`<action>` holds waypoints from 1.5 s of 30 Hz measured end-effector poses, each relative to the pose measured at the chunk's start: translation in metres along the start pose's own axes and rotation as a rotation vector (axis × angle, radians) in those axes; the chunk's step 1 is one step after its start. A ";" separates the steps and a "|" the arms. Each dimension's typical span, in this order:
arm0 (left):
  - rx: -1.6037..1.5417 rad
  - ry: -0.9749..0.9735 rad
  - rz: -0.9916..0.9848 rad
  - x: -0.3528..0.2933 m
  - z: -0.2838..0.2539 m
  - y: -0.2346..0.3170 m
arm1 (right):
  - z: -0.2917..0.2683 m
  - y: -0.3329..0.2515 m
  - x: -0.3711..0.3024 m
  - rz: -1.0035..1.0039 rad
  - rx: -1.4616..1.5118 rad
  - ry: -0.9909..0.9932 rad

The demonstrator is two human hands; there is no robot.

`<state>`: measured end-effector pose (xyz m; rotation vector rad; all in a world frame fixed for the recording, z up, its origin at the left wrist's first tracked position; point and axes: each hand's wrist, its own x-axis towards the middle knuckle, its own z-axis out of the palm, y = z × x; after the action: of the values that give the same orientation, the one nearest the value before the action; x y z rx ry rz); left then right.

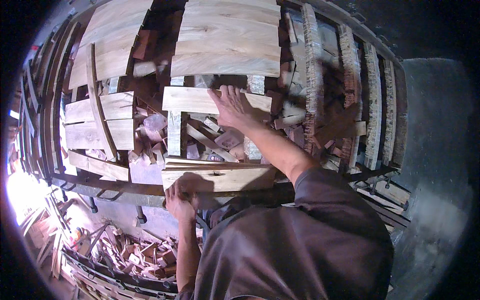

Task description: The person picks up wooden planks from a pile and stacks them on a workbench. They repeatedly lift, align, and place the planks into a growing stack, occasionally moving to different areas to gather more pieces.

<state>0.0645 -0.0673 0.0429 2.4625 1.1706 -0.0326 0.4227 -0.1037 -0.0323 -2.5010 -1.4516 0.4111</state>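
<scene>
A single pale wooden board lies crosswise over two slatted supports in the middle. My right hand is closed on it, the fingers bent over its far edge. Nearer to me, a small stack of similar boards rests along the front of the rack, its top board marked by a dark knot. At the left end of that stack, my left hand grips the near edge, its thumb side partly in shadow. Beyond the single board lies a panel of boards set side by side.
More boards lie to the left under a curved strip. Rough-edged slats stand in a row at right. Wood offcuts fill the gaps below, and a scrap heap lies at lower left. A metal rail runs along the front.
</scene>
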 end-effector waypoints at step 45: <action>0.013 0.052 0.465 0.328 0.103 0.148 | -0.026 0.331 0.064 0.877 1.325 0.317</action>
<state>0.4032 0.0529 -0.0620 2.6981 0.5921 0.1584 0.7303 -0.2103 -0.1240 -1.7076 0.2125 0.7240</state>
